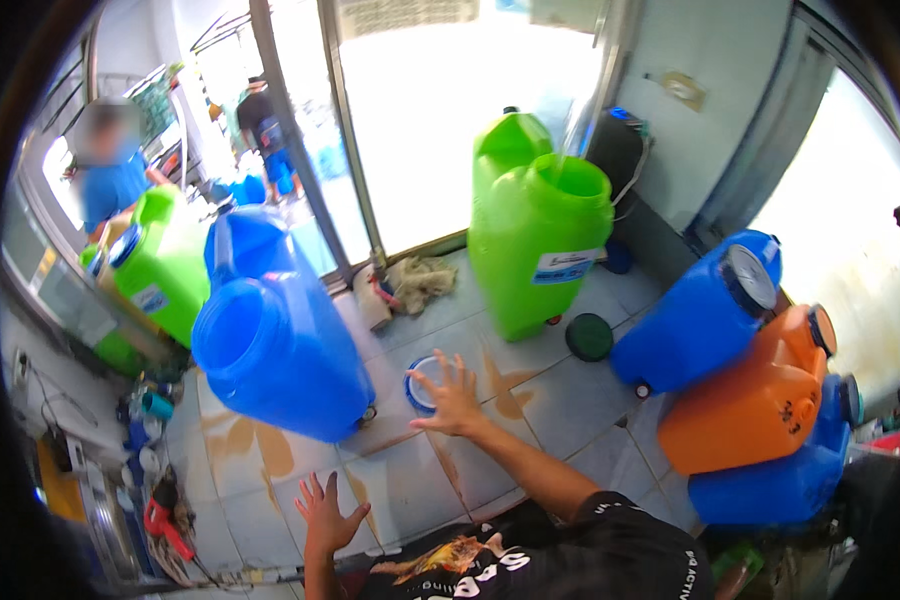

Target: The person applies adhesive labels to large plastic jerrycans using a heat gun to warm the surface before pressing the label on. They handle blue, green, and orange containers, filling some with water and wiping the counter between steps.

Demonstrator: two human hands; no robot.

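Note:
My right hand [450,397] reaches over a blue-rimmed white lid [422,384] on the tiled floor, fingers spread; whether it touches the lid cannot be told. My left hand [330,514] hangs lower left with its fingers apart and nothing in it. Beyond it stands an uncapped blue plastic water container [300,360]. An uncapped green plastic water container [525,240] stands farther off by the glass panel, with what looks like a stream of water [570,124] at its mouth. A dark green lid [589,337] lies at its foot.
Capped blue [682,322] and orange [742,397] containers stand at the right. Another green container [161,277] is at the left, near a person in blue [112,180]; a second person [266,135] is outside. A rag [424,283] and a red power tool [166,525] lie on the floor.

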